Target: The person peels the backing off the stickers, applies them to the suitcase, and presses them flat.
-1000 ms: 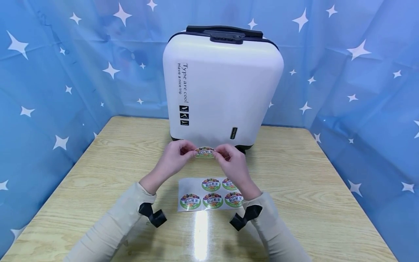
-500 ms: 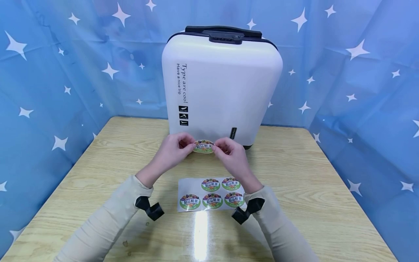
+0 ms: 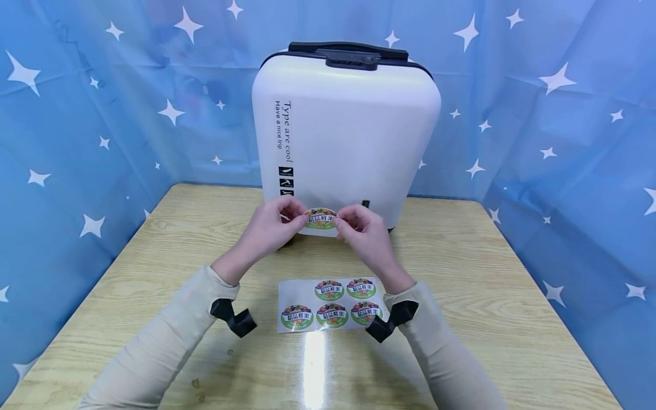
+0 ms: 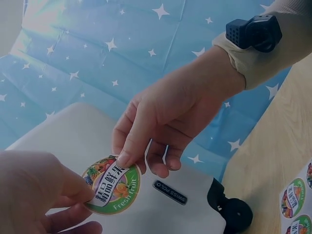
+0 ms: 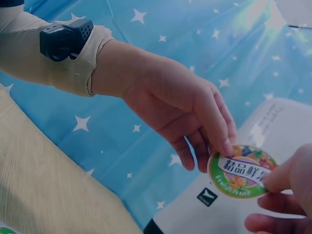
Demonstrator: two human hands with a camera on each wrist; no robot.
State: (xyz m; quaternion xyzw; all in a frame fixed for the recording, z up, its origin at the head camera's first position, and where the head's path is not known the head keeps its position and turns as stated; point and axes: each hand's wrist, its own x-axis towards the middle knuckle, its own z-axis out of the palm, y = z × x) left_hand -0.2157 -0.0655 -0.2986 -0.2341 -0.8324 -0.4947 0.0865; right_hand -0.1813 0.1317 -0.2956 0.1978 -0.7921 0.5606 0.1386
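Observation:
An oval fruit sticker [image 3: 320,218], green at the bottom with fruit printed on top, is held up in front of the lower part of a white suitcase [image 3: 353,131]. My left hand [image 3: 271,225] pinches its left edge between thumb and finger. At the opposite edge my right hand [image 3: 370,233] does the same. Both wrist views show the thumbs on the printed face of the sticker [image 4: 113,185]. Whether it touches the suitcase cannot be told. Below the hands a white sticker sheet [image 3: 294,289] lies flat on the table, with several like stickers and a bare spot at its upper left.
The suitcase stands upright at the back of a wooden table [image 3: 487,296], its black handle [image 3: 348,48] on top. Printed lettering [image 3: 283,131] runs down its left side. A blue curtain [image 3: 512,102] with white stars surrounds the table's back and sides.
Both hands have moved forward and up with the sticker, from near the suitcase's bottom edge to in front of its lower face. The sheet has stayed in place.

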